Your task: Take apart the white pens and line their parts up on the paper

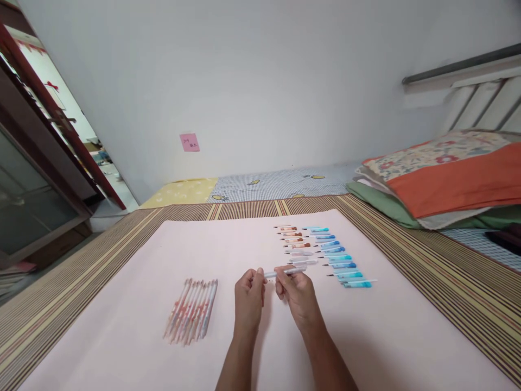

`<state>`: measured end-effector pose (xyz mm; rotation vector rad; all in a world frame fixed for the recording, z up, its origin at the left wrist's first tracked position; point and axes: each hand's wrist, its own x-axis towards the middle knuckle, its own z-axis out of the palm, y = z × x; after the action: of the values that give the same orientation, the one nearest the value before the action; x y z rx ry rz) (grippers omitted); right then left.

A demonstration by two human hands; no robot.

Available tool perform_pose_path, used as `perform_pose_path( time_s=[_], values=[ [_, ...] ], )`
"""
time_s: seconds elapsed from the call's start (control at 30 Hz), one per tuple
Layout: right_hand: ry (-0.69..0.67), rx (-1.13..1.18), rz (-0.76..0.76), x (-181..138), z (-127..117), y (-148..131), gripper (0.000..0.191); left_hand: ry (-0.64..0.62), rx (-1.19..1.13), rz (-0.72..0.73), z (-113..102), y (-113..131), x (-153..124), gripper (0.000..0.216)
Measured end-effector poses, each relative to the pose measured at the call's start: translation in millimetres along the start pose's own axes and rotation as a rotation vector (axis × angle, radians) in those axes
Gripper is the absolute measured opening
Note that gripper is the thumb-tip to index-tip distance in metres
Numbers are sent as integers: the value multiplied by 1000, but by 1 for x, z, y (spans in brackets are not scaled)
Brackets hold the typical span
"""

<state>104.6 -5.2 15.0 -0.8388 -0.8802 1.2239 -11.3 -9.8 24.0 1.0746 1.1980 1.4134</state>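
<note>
Both hands meet over a pale pink sheet, holding one slim, whitish pen (296, 270) roughly level between them. My left hand (247, 301) is closed, with thumb and fingers pinching the pen's left end. Closed around its middle is my right hand (300, 296), and the pen's other end sticks out to the right. Just beyond the right hand lies a column of blue-ended pen pieces (344, 258) with thin dark tips pointing left. Beside these are brown-and-white pieces (293, 234) and whitish ones (301, 253). Several slim, pink-patterned pens (191, 312) lie side by side left of my left hand.
The pink sheet (134, 304) covers much of a striped mat (411, 260). Folded orange and floral bedding (456, 174) is piled at the right, below a white radiator (496, 103). A pink note (189, 142) sticks to the wall. A doorway (81, 119) opens at the left.
</note>
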Motion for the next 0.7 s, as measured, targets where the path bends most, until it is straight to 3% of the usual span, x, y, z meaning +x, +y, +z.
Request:
perform_pose_path(
  time_s=[0.23,0.4,0.7],
  values=[
    [9,98,32,0,-3,6,36,-141,-139,55,-8,-2,-2,31],
    [-17,248,92,-1,-2,7,33,-133,-152,77,-6,1,-5,25],
    [-40,200,100,-2,-1,3,34,-132,-141,78,-5,-1,-6,23]
  ],
)
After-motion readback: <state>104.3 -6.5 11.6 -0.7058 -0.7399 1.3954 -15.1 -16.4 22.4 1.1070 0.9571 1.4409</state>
